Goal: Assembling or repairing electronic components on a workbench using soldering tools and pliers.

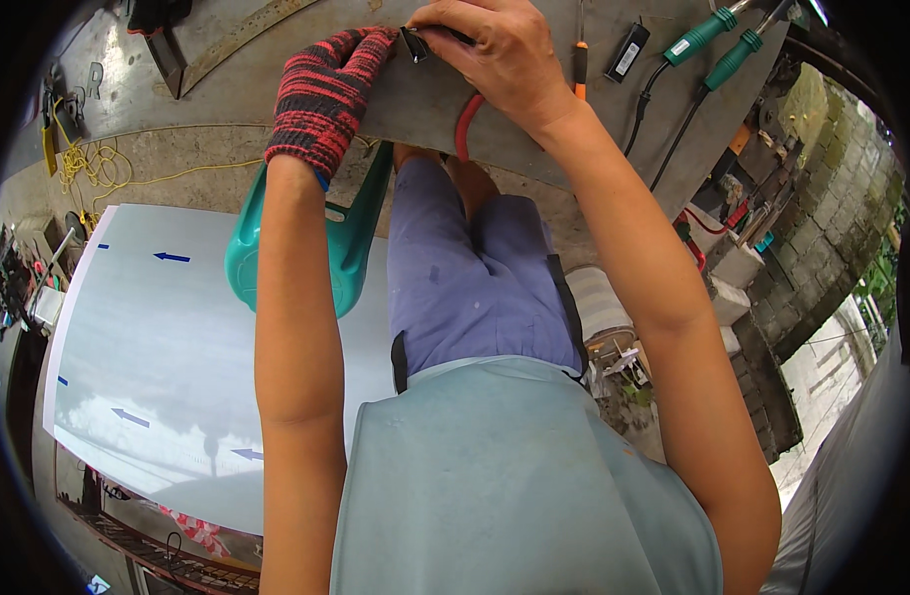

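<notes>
At the far edge of the view, my two hands meet over a grey metal workbench (425,114). My left hand (326,94) wears a red and black striped knitted glove, its fingers closed at one end of a small, shiny black piece (414,46). My bare right hand (500,55) pinches that same piece from the other side, thumb and fingers together. Part of the piece is hidden by the fingers, so its kind cannot be made out. Just below my right hand, a red curved handle (464,124) sticks out past the bench's near edge.
Right of my right hand lie an orange and black screwdriver (580,64), a small black box (628,52) and two green-handled corded tools (701,38). A metal square (239,45) rests at the left. Below are a green plastic stool (245,263), yellow cord (98,167) and a pale sheet (177,317).
</notes>
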